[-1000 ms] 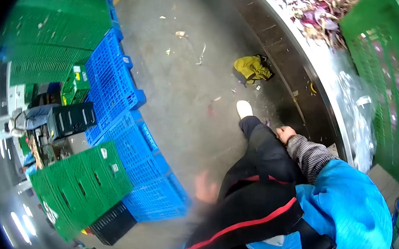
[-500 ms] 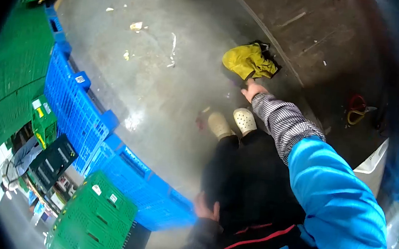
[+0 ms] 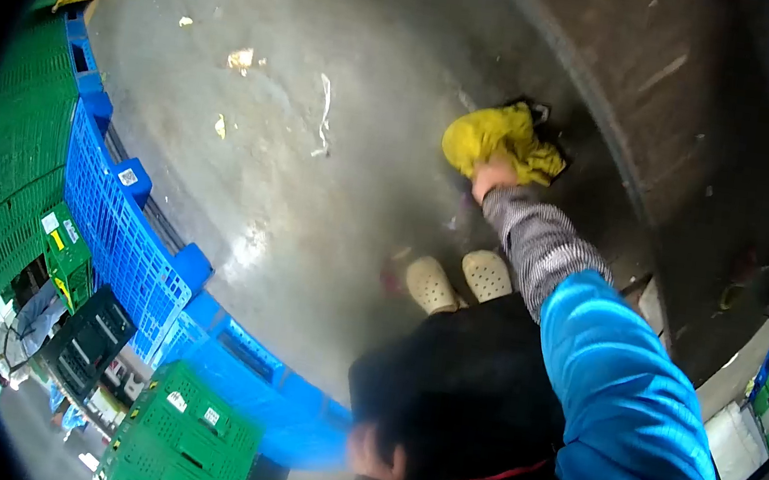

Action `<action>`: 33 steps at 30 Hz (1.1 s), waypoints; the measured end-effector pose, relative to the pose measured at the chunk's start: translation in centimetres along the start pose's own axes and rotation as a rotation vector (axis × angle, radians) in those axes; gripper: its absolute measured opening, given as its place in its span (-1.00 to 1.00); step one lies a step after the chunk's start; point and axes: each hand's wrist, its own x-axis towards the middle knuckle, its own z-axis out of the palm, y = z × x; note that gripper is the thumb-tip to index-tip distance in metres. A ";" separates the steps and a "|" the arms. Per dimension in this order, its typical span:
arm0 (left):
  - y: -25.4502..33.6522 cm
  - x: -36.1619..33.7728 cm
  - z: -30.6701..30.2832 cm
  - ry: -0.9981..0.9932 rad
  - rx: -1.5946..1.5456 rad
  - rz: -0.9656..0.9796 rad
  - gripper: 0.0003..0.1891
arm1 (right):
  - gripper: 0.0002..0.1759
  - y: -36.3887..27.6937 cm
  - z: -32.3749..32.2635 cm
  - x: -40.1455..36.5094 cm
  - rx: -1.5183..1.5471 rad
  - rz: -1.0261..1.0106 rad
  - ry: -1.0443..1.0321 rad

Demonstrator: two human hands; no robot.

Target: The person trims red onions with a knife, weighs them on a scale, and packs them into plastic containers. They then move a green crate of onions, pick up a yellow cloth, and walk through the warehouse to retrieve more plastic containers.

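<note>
Trousers of black fabric with a red stripe (image 3: 465, 367) occupy the near field; the left hand (image 3: 376, 453) rests against them, thumb apart from the fingers, holding nothing. Beyond are two cream perforated clogs (image 3: 432, 285). The right hand (image 3: 493, 174), extended from a bright blue sleeve (image 3: 631, 399) with a striped grey cuff (image 3: 541, 232), touches the near side of a crumpled yellow fabric bundle with dark edging (image 3: 476, 136), which lies on the grey concrete floor (image 3: 250, 154); whether the fingers have closed on it cannot be told. The bundle is probably light, limp and hard to damage, best taken by a gathered central fold. Farther off are blue plastic lattice pallets (image 3: 127, 206) and green plastic crates (image 3: 169, 435).
</note>
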 end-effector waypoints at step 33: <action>22.3 -2.6 -37.7 0.039 -0.020 1.131 -0.58 | -0.61 -18.9 -56.6 -50.4 0.467 -0.732 0.454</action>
